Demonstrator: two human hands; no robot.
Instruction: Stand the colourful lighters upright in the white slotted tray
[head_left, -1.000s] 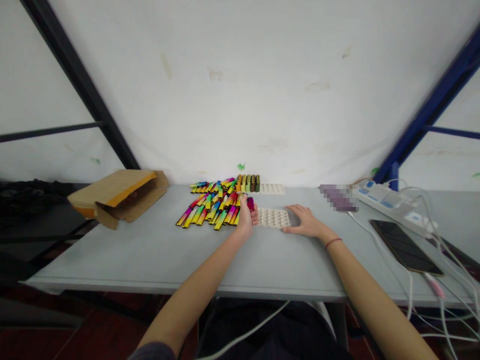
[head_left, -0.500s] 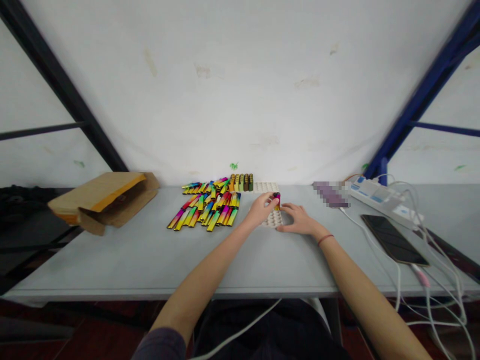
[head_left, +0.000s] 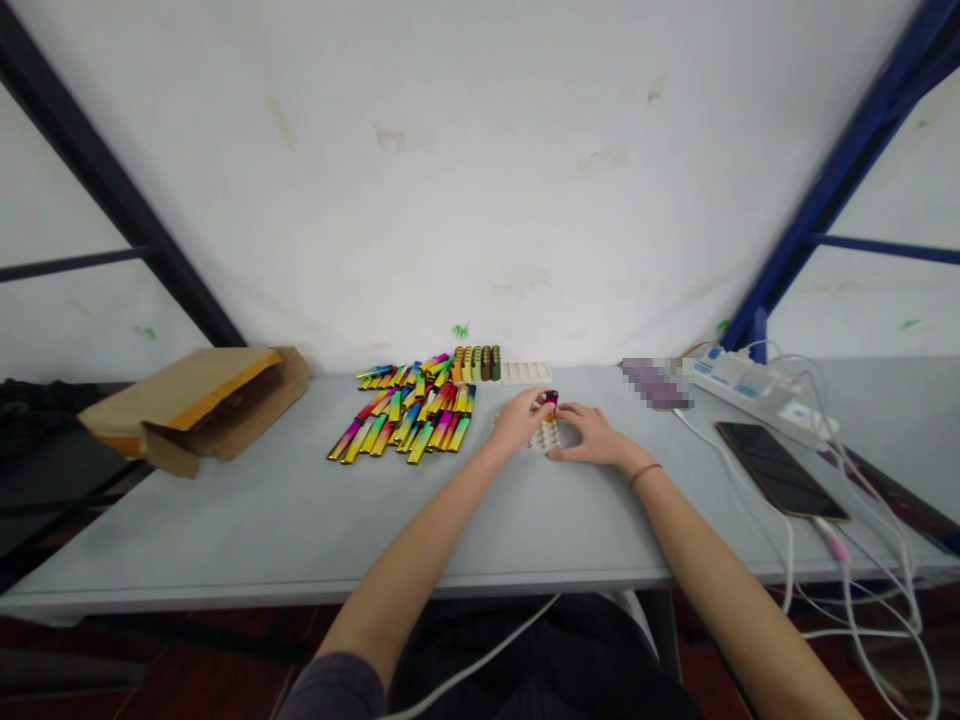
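My left hand (head_left: 517,420) pinches a shiny lighter (head_left: 551,403), purple-red at its upper end and yellow below. It stands upright over a small white tray (head_left: 546,438) with rows of holes. My right hand (head_left: 596,438) is curled around that tray's right side, thumb near its front corner and fingertips close to the lighter. Part of the tray is hidden by both hands. To the left lies a spread of rainbow metallic lighters (head_left: 405,420). Behind, upright lighters (head_left: 478,363) stand in rows next to a second white tray section (head_left: 526,373).
An open cardboard box (head_left: 187,400) lies on the left of the grey table (head_left: 360,530). At right are a black phone (head_left: 780,468), a white power strip (head_left: 761,395), a partly pixelated purple object (head_left: 651,385) and loose white cables (head_left: 911,600). A wall rises behind.
The lighter in my left hand has come down slightly toward the tray. My right hand stays at the tray's side. The whole view has shifted a little.
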